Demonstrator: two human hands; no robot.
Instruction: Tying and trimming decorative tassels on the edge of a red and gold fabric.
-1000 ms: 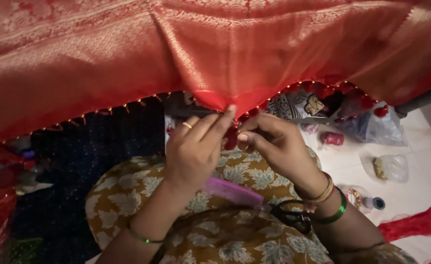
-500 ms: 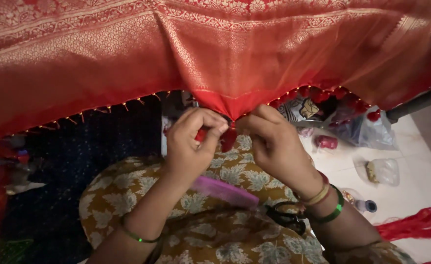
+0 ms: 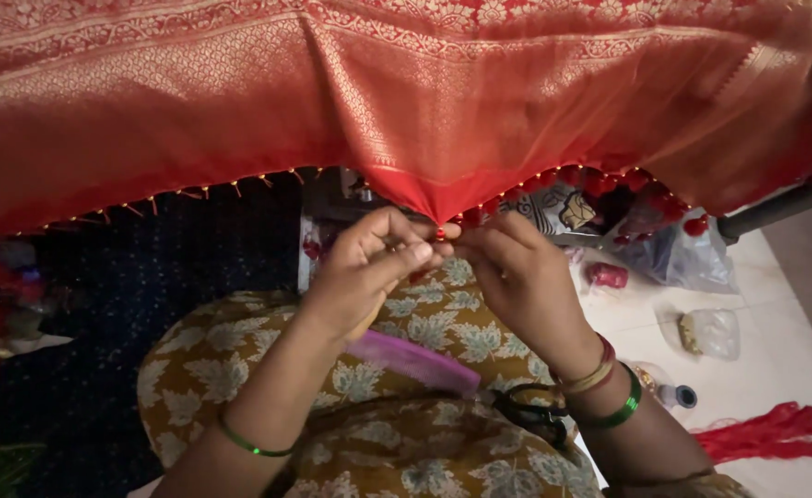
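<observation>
Both hands pinch red woven cloth (image 3: 443, 111) hem at centre: left hand (image 3: 364, 277) and right hand (image 3: 517, 277) grip clenched; fabric light, soft, slippery, best held at beaded edge (image 3: 440, 232)

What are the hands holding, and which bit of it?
Both the left hand and the right hand pinch the red-and-gold cloth at its beaded bottom edge, where it dips lowest.
</observation>
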